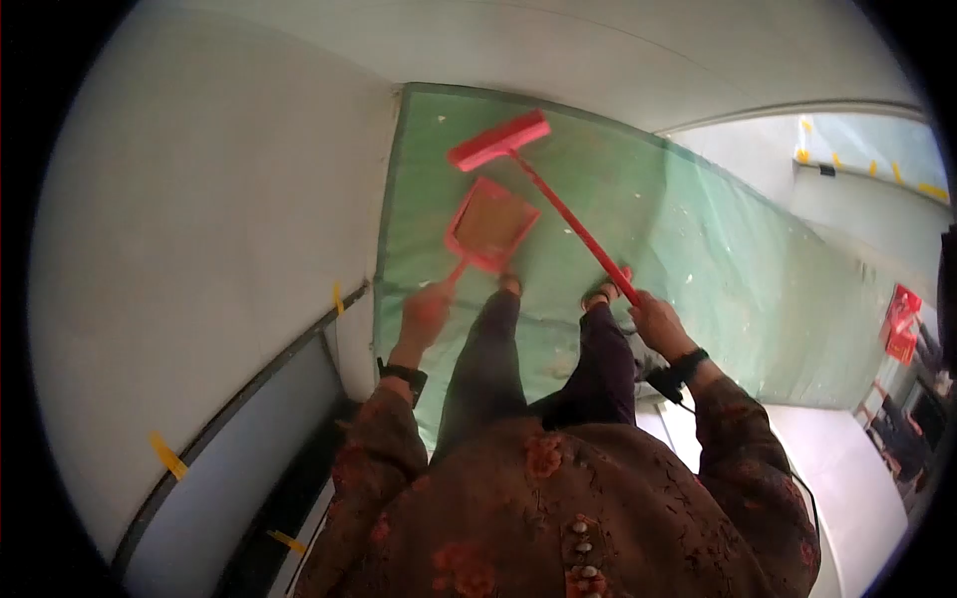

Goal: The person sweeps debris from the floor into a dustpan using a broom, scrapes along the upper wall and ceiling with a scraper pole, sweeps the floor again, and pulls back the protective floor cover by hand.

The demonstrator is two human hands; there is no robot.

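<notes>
My left hand (429, 309) is closed around the short handle of a pink dustpan (491, 226), which has a brownish inner surface and is slightly blurred. In my right hand (660, 324) is the lower end of a long red broom handle. It slants up to the left to the pink broom head (499, 140), which lies just beyond the dustpan, apart from it. Both tools are over the green floor covering (588, 179), where small pale bits are scattered. My feet stand on the covering below the dustpan.
A pale wall (219, 199) rises on the left, with a dark-edged ledge (239, 401) and yellow tape below it. Another wall runs across the top. At the far right are red packages (902, 324) and dark items near a white surface (832, 458).
</notes>
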